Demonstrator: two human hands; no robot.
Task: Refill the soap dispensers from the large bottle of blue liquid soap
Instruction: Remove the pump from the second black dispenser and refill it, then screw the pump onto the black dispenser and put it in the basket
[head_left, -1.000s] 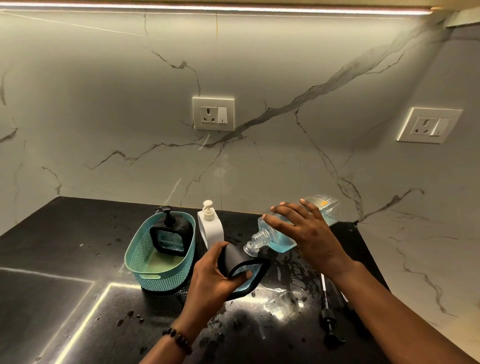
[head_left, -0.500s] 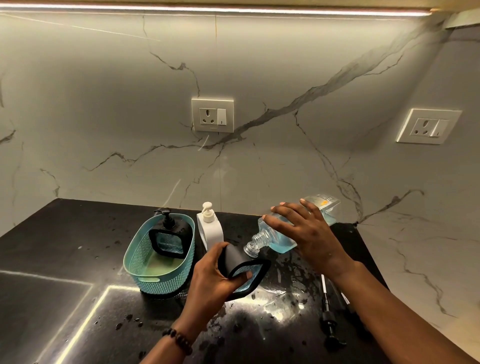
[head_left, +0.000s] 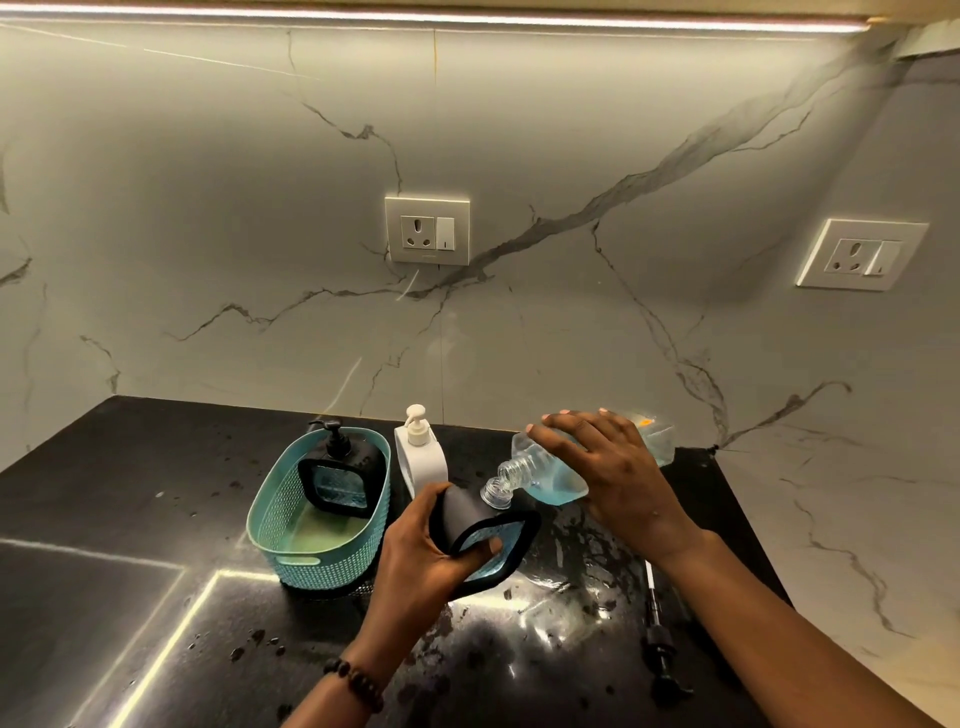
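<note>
At lower centre, the left hand (head_left: 421, 556) is gripping a black-framed soap dispenser (head_left: 480, 535) tilted above the tabletop (head_left: 130, 519), its clear threaded neck open. Just right, the right hand (head_left: 618, 478) is curling over the large bottle (head_left: 550, 473), tipping its mouth against that neck, blue soap pooling inside. The glossy black tabletop is glistening with droplets beneath veined marble walls.

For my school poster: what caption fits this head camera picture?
Right hand tips the soap bottle toward the black dispenser held by left hand.
</note>
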